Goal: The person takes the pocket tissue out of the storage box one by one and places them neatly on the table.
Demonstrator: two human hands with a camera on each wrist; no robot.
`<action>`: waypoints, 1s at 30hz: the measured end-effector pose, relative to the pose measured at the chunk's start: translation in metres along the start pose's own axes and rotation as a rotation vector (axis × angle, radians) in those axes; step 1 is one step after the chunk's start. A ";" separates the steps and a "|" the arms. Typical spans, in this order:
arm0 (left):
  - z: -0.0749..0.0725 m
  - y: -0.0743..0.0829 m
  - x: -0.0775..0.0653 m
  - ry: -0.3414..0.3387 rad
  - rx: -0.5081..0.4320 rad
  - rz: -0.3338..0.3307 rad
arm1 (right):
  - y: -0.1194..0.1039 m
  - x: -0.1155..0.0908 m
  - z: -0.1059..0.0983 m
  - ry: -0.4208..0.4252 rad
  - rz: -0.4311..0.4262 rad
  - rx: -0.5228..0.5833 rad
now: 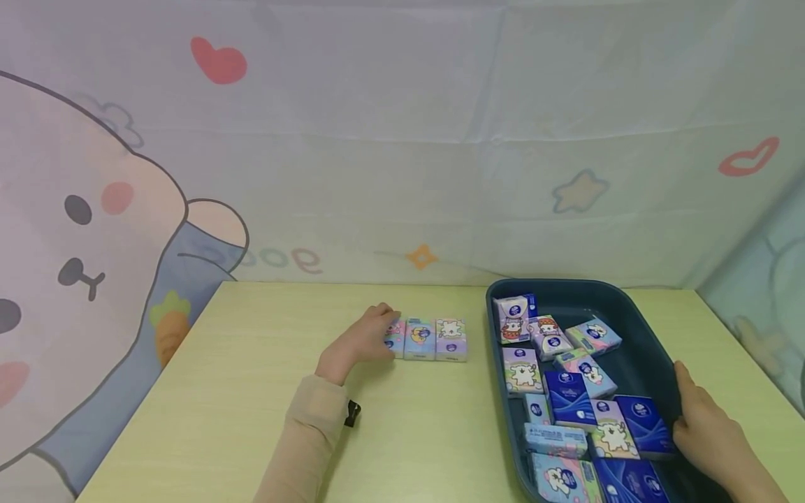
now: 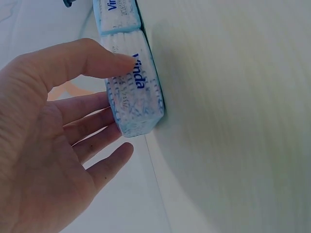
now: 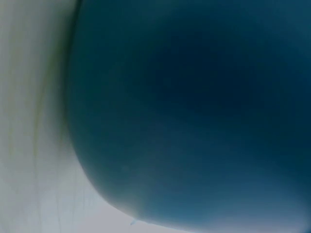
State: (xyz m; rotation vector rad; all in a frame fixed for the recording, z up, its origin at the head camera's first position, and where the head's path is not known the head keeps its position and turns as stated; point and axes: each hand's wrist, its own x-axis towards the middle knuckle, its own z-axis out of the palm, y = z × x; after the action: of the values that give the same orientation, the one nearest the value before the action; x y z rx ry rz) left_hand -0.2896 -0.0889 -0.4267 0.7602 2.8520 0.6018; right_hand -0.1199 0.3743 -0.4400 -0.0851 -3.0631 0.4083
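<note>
Three small tissue packs stand side by side in a row on the table (image 1: 440,426). My left hand (image 1: 361,340) pinches the leftmost tissue pack (image 1: 396,341) at its outer end. In the left wrist view, the thumb presses the Vinda-printed side of that tissue pack (image 2: 133,97), with fingers behind it. Touching it are a blue middle pack (image 1: 420,340) and a lilac right pack (image 1: 451,340). At the right, my right hand (image 1: 713,426) holds the rim of a dark blue tray (image 1: 648,349). The right wrist view shows the tray wall (image 3: 170,145) close up, without fingers.
Inside the tray lie several tissue packs, among them a dark blue pack (image 1: 569,398), a white cartoon pack (image 1: 522,370) and a light blue pack (image 1: 556,440). Some overlap. A printed cloth (image 1: 402,140) hangs behind the table's back edge.
</note>
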 end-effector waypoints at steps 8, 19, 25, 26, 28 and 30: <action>-0.001 0.000 -0.001 -0.007 -0.003 -0.003 | 0.000 0.000 -0.001 -0.001 -0.004 0.002; -0.008 0.009 -0.005 -0.013 0.009 -0.021 | -0.002 -0.001 -0.002 -0.003 -0.005 0.006; -0.015 0.029 -0.007 -0.007 -0.052 0.000 | 0.000 -0.001 -0.001 -0.013 0.000 0.003; -0.015 0.033 -0.007 -0.004 -0.057 0.014 | 0.000 -0.001 -0.001 -0.012 -0.001 0.004; -0.015 0.041 -0.007 -0.002 -0.067 0.045 | 0.000 -0.001 0.000 -0.008 -0.004 0.003; -0.013 0.049 -0.006 0.000 -0.062 0.075 | 0.000 -0.001 0.000 -0.006 -0.006 0.004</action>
State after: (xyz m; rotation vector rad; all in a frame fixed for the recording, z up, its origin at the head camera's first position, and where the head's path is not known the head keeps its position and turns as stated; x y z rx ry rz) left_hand -0.2653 -0.0576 -0.3946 0.8595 2.8015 0.6966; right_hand -0.1188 0.3742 -0.4398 -0.0744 -3.0677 0.4145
